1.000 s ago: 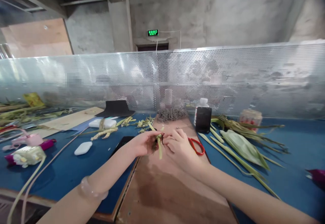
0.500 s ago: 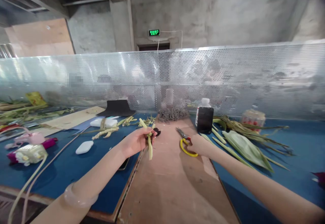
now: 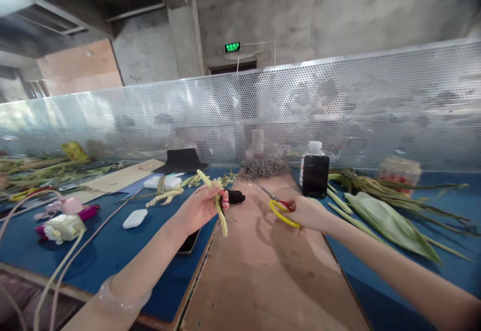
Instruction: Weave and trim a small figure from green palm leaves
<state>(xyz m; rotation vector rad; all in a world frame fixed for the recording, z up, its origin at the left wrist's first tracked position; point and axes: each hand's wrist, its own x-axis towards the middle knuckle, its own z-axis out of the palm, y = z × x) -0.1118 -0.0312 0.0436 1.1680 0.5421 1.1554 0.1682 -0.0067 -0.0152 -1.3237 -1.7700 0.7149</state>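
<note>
My left hand (image 3: 201, 205) is closed around a pale yellow-green plant strip (image 3: 224, 223), whose ends stick out above and below the fingers. A black piece (image 3: 236, 197) juts out to the right of the fingertips, and small pink bits show beside it; I cannot make out what these are. Scissors (image 3: 282, 212) with yellow and red handles are gripped in my right hand (image 3: 306, 213). Their blades point up and left over the wooden board (image 3: 255, 271), apart from the plant strip.
A bottle (image 3: 314, 146) with a black phone (image 3: 315, 177) leaning on it stands at the board's right. Grey cord (image 3: 266, 168) lies at its far end. Husks (image 3: 391, 221) spread rightward. On the left are a white case (image 3: 135, 218) and a pink cable (image 3: 93, 228). A perforated metal screen (image 3: 210, 105) stands behind.
The view has tilted slightly. The scissors have turned in my right hand and show more edge-on. By my left fingertips the black piece shows longer, with pink bits beside it.
</note>
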